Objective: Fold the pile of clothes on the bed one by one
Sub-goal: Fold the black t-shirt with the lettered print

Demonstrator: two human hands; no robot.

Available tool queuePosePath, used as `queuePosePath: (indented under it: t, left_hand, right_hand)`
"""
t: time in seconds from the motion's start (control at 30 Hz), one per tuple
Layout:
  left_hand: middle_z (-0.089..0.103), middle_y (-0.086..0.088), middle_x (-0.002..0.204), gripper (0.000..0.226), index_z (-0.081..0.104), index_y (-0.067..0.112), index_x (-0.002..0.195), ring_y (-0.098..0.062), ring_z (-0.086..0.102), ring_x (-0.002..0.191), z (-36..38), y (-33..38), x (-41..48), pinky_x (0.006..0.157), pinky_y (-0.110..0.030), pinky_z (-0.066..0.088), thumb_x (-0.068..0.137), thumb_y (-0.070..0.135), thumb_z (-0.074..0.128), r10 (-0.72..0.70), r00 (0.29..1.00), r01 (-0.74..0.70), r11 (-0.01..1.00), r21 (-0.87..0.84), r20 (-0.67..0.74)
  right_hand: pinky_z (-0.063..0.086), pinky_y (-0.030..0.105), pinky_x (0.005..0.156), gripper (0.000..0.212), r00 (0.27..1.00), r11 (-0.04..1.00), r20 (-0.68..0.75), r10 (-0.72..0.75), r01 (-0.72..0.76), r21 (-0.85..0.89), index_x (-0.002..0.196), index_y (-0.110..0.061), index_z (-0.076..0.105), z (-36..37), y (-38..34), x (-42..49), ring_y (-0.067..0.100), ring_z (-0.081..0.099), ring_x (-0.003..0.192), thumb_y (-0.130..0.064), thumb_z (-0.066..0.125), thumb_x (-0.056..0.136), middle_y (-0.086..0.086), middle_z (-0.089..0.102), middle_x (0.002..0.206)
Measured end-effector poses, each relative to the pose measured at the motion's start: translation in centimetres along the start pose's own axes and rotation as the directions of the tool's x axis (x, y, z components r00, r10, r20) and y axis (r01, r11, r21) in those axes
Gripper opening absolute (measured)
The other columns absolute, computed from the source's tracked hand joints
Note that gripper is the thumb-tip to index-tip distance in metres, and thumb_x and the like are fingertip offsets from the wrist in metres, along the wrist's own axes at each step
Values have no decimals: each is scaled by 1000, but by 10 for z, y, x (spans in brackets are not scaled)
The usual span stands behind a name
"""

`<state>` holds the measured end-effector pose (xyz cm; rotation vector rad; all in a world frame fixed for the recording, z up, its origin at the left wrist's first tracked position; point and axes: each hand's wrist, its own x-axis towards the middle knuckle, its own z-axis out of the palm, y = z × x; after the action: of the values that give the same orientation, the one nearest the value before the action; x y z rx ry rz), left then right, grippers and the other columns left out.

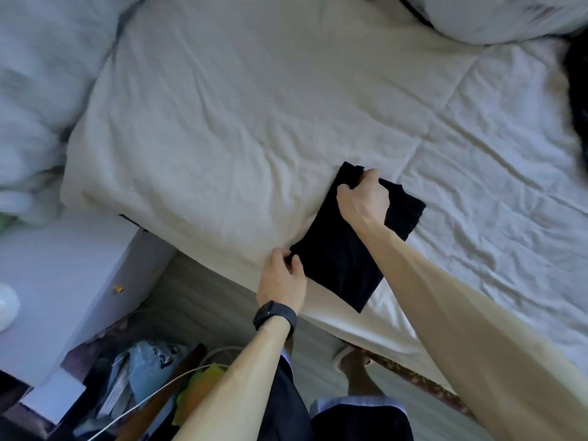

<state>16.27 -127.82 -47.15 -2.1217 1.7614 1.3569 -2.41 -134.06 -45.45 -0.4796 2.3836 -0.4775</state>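
Bed (254, 116): pale, rumpled surface.
Black garment (340, 262): folded rectangle, lying near the bed's near edge.
Right hand (362, 198): grips far corner.
Left hand (281, 281): pinches near corner.
Risk: uneven pull could skew the folded layers.

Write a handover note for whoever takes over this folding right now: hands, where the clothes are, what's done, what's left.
Left hand: fingers pinch the near left corner of the black garment.
Right hand: grips its far end.
Garment: lies on the bed by the near edge, already folded into a narrow rectangle.
Left: probably one more fold, then set it aside. A dark heap at the frame's right edge may be more clothes; too blurred to tell.
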Motion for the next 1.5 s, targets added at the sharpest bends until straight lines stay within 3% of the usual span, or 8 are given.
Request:
queuePosePath:
  t: [0.23, 0.33, 0.47, 0.6, 0.77, 0.93, 1.17, 1.5]
  left_hand:
    - [55, -2, 116, 23, 55, 18, 117, -25, 60, 93, -5, 2, 11, 68, -37, 51, 102, 34, 46, 12, 999, -15, 998, 61, 38]
    - [58, -4, 112, 21, 53, 18, 116, -28, 60, 88, -8, 1, 19, 64, -35, 46, 102, 32, 47, 6, 995, -15, 996, 89, 97]
    - [61, -3, 112, 14, 52, 23, 110, -23, 60, 88, -18, 8, 29, 67, -33, 46, 97, 25, 55, 18, 982, -35, 995, 89, 186]
    - [50, -4, 126, 36, 53, 19, 122, -26, 51, 112, -34, 43, 33, 85, -31, 41, 88, 17, 64, 259, 952, -288, 938, 194, 163]
    - [43, -2, 140, 55, 47, 21, 140, -24, 40, 130, -9, 149, 53, 107, -35, 37, 88, 30, 65, 570, 735, -675, 666, 319, 366]
    - [51, 4, 140, 66, 40, 42, 143, -23, 48, 128, 54, 232, 75, 103, -41, 46, 84, 28, 65, 430, 477, -878, 271, 394, 767]
    - [61, 1, 113, 56, 54, 31, 122, -25, 59, 93, 109, 272, 77, 83, -38, 55, 75, 35, 82, 100, 520, -853, -3, 523, 848]
    - [68, 1, 103, 28, 58, 26, 97, -17, 63, 83, 83, 281, 68, 69, -28, 48, 82, 21, 81, 41, 474, -857, 250, 450, 880]
  right_hand:
    - [39, 37, 80, 25, 975, 960, 215, -52, 108, -256, 115, -4, 51, 20, -21, -10, 36, 55, 104, -20, 47, 96, 14, 54, 117]
    - [44, 40, 101, 41, 930, 974, 356, -95, 161, -160, 134, -10, 51, 18, -15, -24, 37, 48, 127, -25, 49, 96, 15, 48, 141]
    - [45, 21, 95, 38, 998, 939, 63, 9, -30, 343, 136, -24, 58, -11, 26, -70, -1, 58, 112, -28, 58, 99, -11, 63, 129]
    - [46, 25, 86, 27, 902, 801, -69, 426, -341, 491, 119, -26, 56, -25, 98, -118, 9, 61, 107, -33, 64, 94, -12, 61, 113]
    - [49, 36, 98, 47, 840, 652, 166, 517, -512, 559, 123, -26, 54, -9, 151, -151, 6, 60, 107, -46, 75, 86, -10, 62, 117]
    - [53, 31, 88, 32, 841, 529, 298, 451, -521, 670, 110, -32, 63, 17, 156, -150, 2, 64, 102, -47, 77, 85, -15, 68, 110]
    - [49, 23, 77, 11, 850, 416, 282, 446, -475, 775, 98, -27, 66, 31, 160, -146, 3, 65, 93, -34, 70, 92, -12, 72, 99]
    - [46, 19, 71, 8, 871, 426, 183, 455, -394, 815, 96, -31, 68, 28, 157, -162, 1, 64, 85, -34, 72, 90, -13, 71, 92]
